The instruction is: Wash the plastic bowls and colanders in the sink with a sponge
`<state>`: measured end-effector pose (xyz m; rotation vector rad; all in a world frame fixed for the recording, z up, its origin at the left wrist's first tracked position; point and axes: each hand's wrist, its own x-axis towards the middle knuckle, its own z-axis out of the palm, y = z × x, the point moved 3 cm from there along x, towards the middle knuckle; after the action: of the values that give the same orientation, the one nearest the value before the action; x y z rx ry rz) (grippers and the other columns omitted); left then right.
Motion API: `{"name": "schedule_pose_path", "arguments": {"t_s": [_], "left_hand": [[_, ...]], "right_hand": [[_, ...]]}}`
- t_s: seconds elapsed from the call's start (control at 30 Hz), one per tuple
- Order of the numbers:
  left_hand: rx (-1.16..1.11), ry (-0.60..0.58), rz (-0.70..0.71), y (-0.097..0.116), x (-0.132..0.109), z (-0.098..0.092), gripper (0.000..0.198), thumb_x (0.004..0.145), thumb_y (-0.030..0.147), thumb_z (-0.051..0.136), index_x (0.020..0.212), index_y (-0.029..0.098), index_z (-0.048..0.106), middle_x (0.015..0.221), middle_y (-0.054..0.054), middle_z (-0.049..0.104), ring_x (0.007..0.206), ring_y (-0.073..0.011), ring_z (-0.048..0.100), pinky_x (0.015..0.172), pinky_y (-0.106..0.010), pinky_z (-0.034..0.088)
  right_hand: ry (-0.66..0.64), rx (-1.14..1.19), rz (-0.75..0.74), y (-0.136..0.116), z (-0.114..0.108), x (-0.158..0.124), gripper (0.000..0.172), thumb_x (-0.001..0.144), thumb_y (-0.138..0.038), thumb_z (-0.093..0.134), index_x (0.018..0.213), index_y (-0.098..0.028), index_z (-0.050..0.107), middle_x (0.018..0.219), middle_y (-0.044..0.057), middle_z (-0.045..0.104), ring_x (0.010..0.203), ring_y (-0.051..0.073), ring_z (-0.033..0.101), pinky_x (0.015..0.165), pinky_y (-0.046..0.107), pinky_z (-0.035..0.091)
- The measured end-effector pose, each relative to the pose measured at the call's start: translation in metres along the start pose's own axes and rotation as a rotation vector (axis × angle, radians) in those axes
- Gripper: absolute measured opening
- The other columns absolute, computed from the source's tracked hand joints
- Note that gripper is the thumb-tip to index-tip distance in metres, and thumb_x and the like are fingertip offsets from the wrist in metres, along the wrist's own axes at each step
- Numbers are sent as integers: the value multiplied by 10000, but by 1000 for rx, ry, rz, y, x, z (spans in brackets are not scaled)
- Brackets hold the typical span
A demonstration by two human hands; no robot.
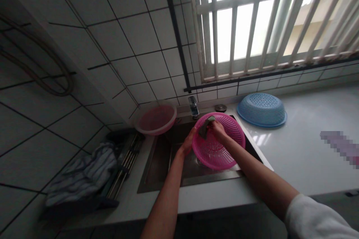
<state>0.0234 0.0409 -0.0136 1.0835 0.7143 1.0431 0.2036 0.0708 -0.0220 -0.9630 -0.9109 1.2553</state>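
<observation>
A pink plastic colander (218, 153) is tilted over the metal sink (162, 164), its inside facing me. My left hand (188, 143) grips the colander's left rim. Inside the colander, my right hand (217, 130) is closed on a grey-green cloth (205, 127), near the upper left of the inner wall. Part of the cloth hangs out past the fingers. Just behind the colander stands a chrome faucet (193, 106).
A pink basin (155, 119) with a pale rim stands at the sink's back left. An upside-down blue basket (262, 110) lies on the white counter (303, 145) to the right. Striped cloth (89, 171) lies beside a metal rack at left. A barred window is behind.
</observation>
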Motion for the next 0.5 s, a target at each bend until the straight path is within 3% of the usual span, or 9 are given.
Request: {"name": "schedule_pose_path", "arguments": {"t_s": [0.07, 0.17, 0.23, 0.3, 0.37, 0.5], "left_hand": [[39, 16, -4, -2, 0, -2, 529, 900, 579, 729, 1280, 212, 735, 1272, -103, 750, 1313, -291, 601, 1153, -435, 415], [74, 45, -87, -8, -1, -8, 599, 877, 687, 687, 1189, 180, 755, 1014, -110, 784, 1025, -263, 709, 959, -393, 527], [93, 58, -184, -12, -2, -10, 682, 858, 787, 617, 1064, 155, 768, 799, -90, 744, 759, -227, 696, 769, -362, 549], [102, 64, -222, -13, -3, -9, 705, 840, 821, 603, 1003, 153, 759, 724, -70, 711, 653, -201, 656, 679, -340, 529], [84, 57, -168, -9, -2, -4, 654, 826, 779, 668, 1053, 171, 748, 830, -71, 744, 745, -206, 681, 726, -334, 538], [81, 6, -68, 6, -6, 5, 552, 858, 621, 742, 1228, 214, 698, 1221, -91, 736, 1100, -243, 677, 937, -352, 521]], "right_hand": [[-44, -40, -16, -1, 3, -3, 365, 871, -565, 589, 903, -202, 611, 780, 25, 650, 645, 156, 571, 581, 254, 453], [-385, -153, 37, 11, 24, -21, 311, 793, -466, 704, 908, -183, 645, 742, 7, 639, 597, 130, 547, 540, 230, 417], [-643, -220, 110, 23, 37, -35, 274, 754, -408, 748, 850, -170, 650, 690, -6, 614, 561, 113, 519, 523, 221, 399], [-737, -241, 150, 29, 42, -40, 256, 754, -393, 747, 815, -164, 650, 661, -9, 599, 545, 108, 506, 522, 224, 399], [-608, -210, 120, 25, 36, -32, 265, 780, -421, 709, 821, -165, 653, 668, -2, 604, 547, 114, 507, 520, 230, 395], [-108, -78, -49, 1, 8, -6, 311, 791, -483, 661, 873, -183, 646, 756, 19, 655, 610, 136, 540, 560, 241, 419]]}}
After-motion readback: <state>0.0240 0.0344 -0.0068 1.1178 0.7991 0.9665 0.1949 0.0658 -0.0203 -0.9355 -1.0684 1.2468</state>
